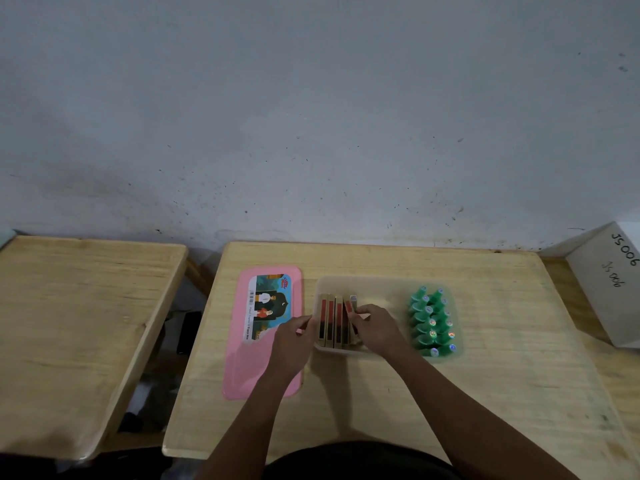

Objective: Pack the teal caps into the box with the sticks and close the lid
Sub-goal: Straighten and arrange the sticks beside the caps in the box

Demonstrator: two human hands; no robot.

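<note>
Head view — right hand (375, 329) pinches sticks (330, 322); left hand (292, 342) pinches box (384, 292) wall.

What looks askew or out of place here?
One red-and-tan flat stick, rightmost in the translucent plastic box, leans against its neighbours instead of standing parallel; the right hand pinches it. Nothing else stands out.

Scuffed grey wall (311, 116), wooden tables (485, 393)

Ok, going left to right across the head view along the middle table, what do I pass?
pink lid → left hand → sticks → right hand → teal caps → white carton marked JS006
</note>
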